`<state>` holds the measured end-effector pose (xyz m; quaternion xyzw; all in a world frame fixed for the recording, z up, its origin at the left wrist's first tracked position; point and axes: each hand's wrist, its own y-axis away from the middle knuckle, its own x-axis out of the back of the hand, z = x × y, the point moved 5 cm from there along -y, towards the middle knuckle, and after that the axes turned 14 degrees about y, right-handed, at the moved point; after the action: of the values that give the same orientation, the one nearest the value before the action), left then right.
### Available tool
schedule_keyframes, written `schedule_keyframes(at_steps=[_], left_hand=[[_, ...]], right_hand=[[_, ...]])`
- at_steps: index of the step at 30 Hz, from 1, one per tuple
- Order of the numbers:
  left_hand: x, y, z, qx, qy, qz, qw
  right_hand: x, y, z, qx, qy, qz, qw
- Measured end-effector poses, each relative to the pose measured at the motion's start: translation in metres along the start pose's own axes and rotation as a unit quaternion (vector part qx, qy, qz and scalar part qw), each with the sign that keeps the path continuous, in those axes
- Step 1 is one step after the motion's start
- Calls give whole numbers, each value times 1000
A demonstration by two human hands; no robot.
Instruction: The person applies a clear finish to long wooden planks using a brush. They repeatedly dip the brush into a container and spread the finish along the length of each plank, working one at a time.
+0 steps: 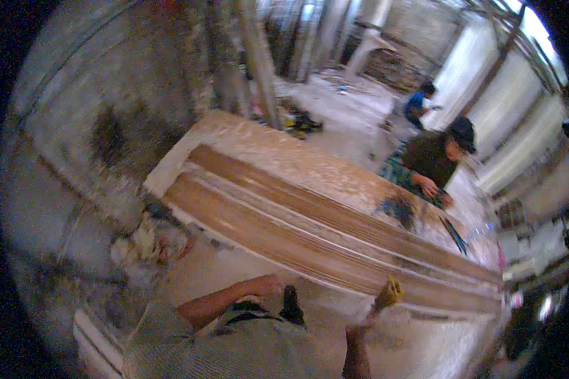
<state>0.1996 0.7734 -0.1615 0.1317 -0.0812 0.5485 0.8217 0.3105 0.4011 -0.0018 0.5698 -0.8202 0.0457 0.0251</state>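
Note:
Two long brown wooden boards (234, 221) with grooved lines lie side by side along a worktable (265, 142) in front of me. Over the near board's right part, my right hand (374, 311) is closed on a small yellow piece (392, 288), perhaps folded sandpaper; blur hides its exact kind. My left hand (270, 285) is held near my waist, off the boards. Its fingers are too smeared to read. Close beside it is a dark, narrow thing (291, 304) that I cannot make out.
Across the table a person (433, 158) in a dark cap bends at its far edge, near a dark rag-like heap (396, 210) and thin dark sticks (454, 235). Another person in blue (416, 107) crouches farther back. Upright planks (259, 63) stand behind; rubble (148, 243) lies left.

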Motion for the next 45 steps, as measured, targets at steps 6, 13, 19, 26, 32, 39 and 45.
schedule_keyframes(at_steps=[6,13,19,26,32,39,45], left_hand=[[30,107,17,166,88,418,889],[-154,201,56,321,194,787,491],[-433,136,54,372,279,818,338],[-651,18,71,357,475,752,285],[-700,-48,68,310,486,738,351],[-704,-81,88,314,401,750,423],[-800,-133,116,188,424,824,325]], right_hand=[[-285,-32,-103,111,-258,-467,838],[-423,73,-180,382,189,-562,709],[-388,36,-201,139,40,-673,726],[-328,3,-149,175,170,-694,678],[-260,-98,-190,171,-65,-538,823],[-202,-155,-193,431,238,-514,703],[-117,-224,-176,261,11,-532,805]])
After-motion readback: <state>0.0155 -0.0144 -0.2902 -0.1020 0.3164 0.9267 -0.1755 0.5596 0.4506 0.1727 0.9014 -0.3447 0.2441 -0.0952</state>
